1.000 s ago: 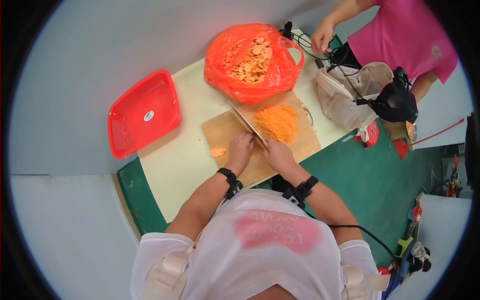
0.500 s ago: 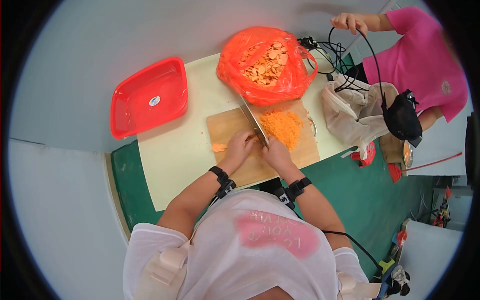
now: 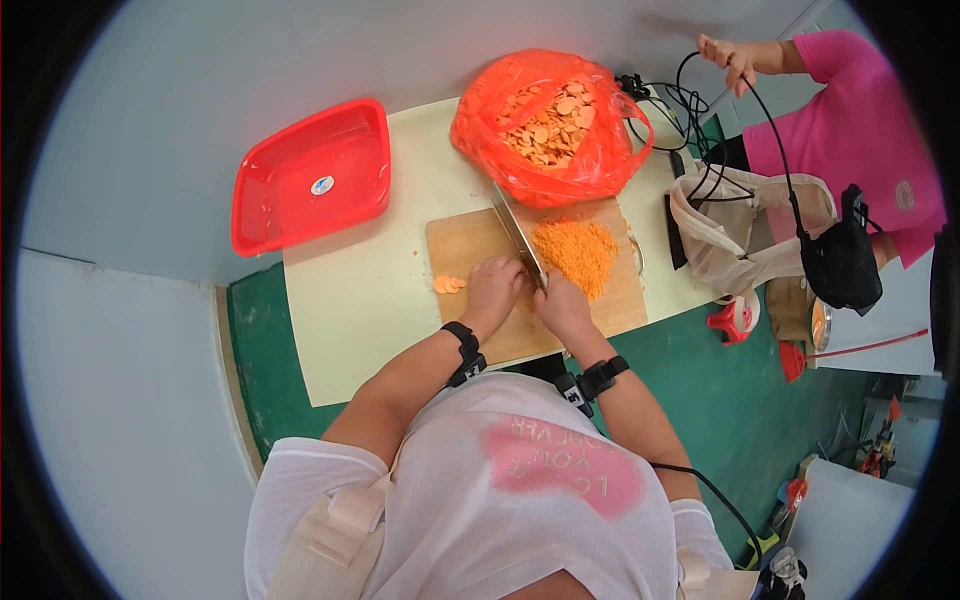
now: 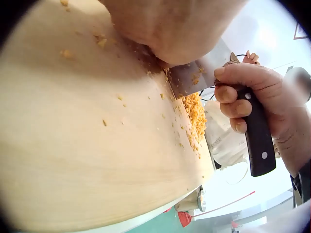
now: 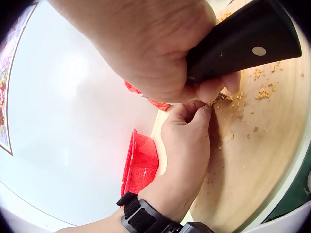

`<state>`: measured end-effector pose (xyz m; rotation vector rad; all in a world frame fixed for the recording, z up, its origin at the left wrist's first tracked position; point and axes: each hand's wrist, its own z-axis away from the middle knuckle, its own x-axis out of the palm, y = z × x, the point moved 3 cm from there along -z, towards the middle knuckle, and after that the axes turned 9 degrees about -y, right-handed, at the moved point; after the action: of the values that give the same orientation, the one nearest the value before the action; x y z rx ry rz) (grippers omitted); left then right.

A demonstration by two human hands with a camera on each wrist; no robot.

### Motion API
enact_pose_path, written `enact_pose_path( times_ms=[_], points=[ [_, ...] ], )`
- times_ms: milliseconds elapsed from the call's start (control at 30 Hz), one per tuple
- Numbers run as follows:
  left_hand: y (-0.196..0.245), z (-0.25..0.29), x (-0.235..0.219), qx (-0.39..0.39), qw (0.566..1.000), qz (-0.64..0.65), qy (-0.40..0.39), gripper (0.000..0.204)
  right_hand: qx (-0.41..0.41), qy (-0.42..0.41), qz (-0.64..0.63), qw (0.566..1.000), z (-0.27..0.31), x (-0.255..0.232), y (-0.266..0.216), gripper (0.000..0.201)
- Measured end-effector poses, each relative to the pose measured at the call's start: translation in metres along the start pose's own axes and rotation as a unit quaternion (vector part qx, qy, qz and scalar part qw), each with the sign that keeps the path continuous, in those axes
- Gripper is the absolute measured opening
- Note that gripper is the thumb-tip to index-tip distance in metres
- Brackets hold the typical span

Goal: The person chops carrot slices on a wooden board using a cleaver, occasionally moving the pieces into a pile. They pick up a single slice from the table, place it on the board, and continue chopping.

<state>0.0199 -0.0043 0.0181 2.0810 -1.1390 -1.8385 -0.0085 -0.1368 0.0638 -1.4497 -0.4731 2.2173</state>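
My right hand (image 3: pixel 563 305) grips the black handle of a cleaver (image 3: pixel 516 230), its blade standing edge-down on the wooden cutting board (image 3: pixel 465 240). Close on the blade's left side is my left hand (image 3: pixel 494 292), fingertips and thumb curled down at the board. Orange bits show by those fingertips in the right wrist view; the carrot slices under them are mostly hidden. A heap of finely cut carrot (image 3: pixel 580 258) lies to the right of the blade. Several loose carrot slices (image 3: pixel 450 285) overlap near the board's left edge.
Behind the board stands a red plastic bag (image 3: pixel 478 120) full of carrot slices. A red basin (image 3: pixel 290 215) sits at the table's left. To the right, a person in a pink shirt (image 3: pixel 850 110) holds a black cable above an open cream bag (image 3: pixel 705 240).
The view has shifted a little. Both hands stay at the board with the cleaver between them. The person in pink has raised a hand with the cable.
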Motion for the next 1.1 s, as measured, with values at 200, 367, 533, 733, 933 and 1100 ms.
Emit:
enact_pose_path(
  times_ms=[200,367,533,733,933,1100],
  points=[
    [0.0,-0.002,-0.004,-0.026,1.0,-0.015,-0.005,0.007,-0.029,0.026,-0.029,0.999,0.007,-0.005,-0.002,0.02],
    [0.0,-0.004,0.001,-0.031,0.999,-0.022,0.002,0.008,-0.04,0.034,-0.011,0.999,0.01,-0.003,-0.001,0.018],
    [0.004,-0.002,-0.003,-0.045,0.999,-0.02,-0.012,0.008,-0.022,0.018,0.0,1.0,-0.002,0.003,-0.008,0.018],
    [-0.003,-0.003,-0.002,-0.029,0.999,-0.018,-0.01,0.008,-0.042,0.035,-0.015,0.998,-0.01,0.004,-0.001,0.019],
    [-0.002,-0.002,-0.001,-0.021,1.0,-0.006,-0.004,0.008,-0.038,0.023,-0.02,0.999,0.011,-0.002,0.0,0.02],
    [-0.001,-0.001,-0.001,-0.008,1.0,-0.019,0.009,0.009,-0.032,0.016,-0.014,0.999,0.003,0.002,-0.005,0.021]
  ],
)
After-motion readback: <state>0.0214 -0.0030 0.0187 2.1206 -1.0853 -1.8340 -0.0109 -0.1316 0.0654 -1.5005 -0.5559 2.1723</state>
